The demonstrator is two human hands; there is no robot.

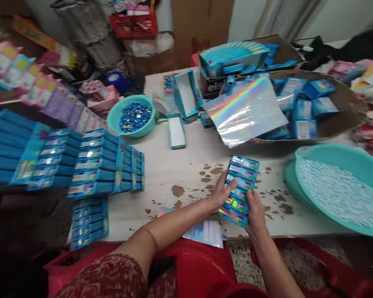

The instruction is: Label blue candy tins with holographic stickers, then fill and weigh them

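A row of several small blue boxes (240,176) with shiny labels is held over the table, right of the middle. My left hand (221,191) grips the row from its left side, the thumb lying across the box faces. On the lower right side, my right hand (255,209) is closed against the same row. Beneath my left forearm, a shiny holographic sheet (205,232) lies at the table's front edge. Another silvery sheet (247,114) rests on the rim of a carton filled with blue packets.
Stacks of blue boxes (96,163) stand at the left. A teal bowl (146,128) holds small blue pieces. A larger teal basin (298,182) with white pieces is at the right. An open blue box (177,131) and a carton (332,128) sit farther back.
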